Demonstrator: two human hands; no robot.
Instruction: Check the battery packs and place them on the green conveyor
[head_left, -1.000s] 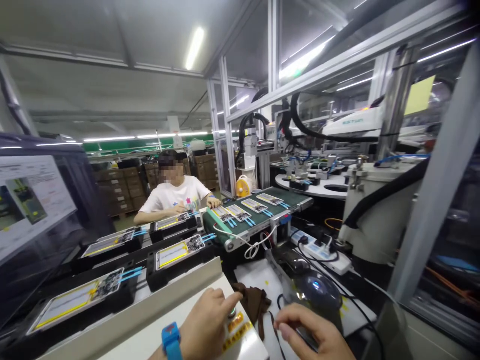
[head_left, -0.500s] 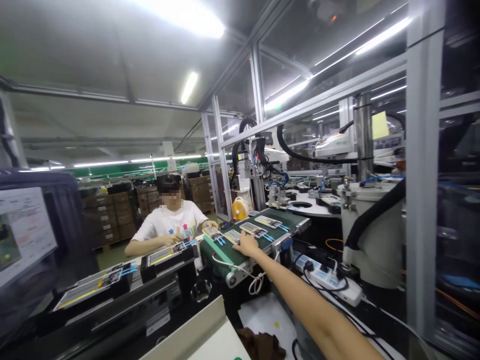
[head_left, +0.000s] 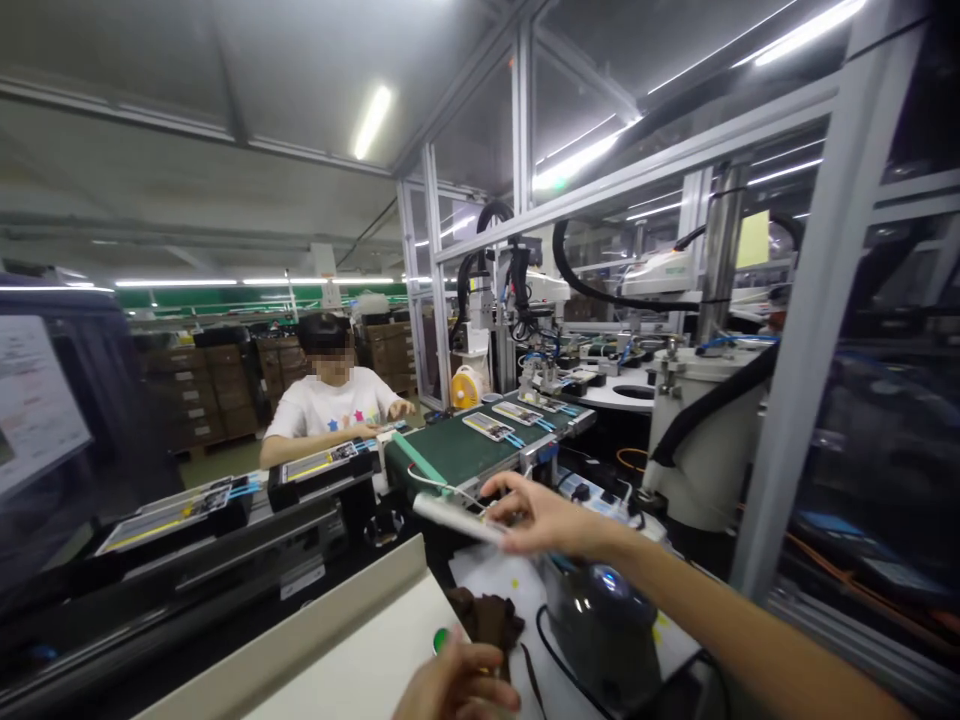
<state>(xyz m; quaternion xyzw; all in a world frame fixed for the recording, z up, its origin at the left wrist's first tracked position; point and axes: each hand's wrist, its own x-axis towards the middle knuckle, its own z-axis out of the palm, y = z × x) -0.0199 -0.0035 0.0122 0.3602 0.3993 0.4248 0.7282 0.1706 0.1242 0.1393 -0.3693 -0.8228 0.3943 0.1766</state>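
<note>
My right hand (head_left: 551, 518) grips a thin white-edged panel (head_left: 459, 519) between thumb and fingers. The panel is lifted in front of the conveyor and seen nearly edge-on, so its face is hidden. At the bottom edge my left hand (head_left: 454, 685) has its fingers loosely bent and apart, with nothing visible in them. A green round button (head_left: 441, 640) on a cream-coloured sloped cover (head_left: 352, 650) is right beside it. On the green conveyor belt (head_left: 442, 450) lie similar panels (head_left: 489, 428) with blue tabs.
Across the line a person in a white shirt (head_left: 334, 400) works with both hands near panels in black fixtures (head_left: 315, 465). Metal framing (head_left: 795, 300) and a large grey canister (head_left: 701, 440) stand right. A dark shiny rounded object (head_left: 604, 620) sits under my right forearm.
My right hand has lifted a panel off the belt and brought it nearer. My left hand has come into view at the bottom. The belt's other panels sit farther along, and the view has shifted.
</note>
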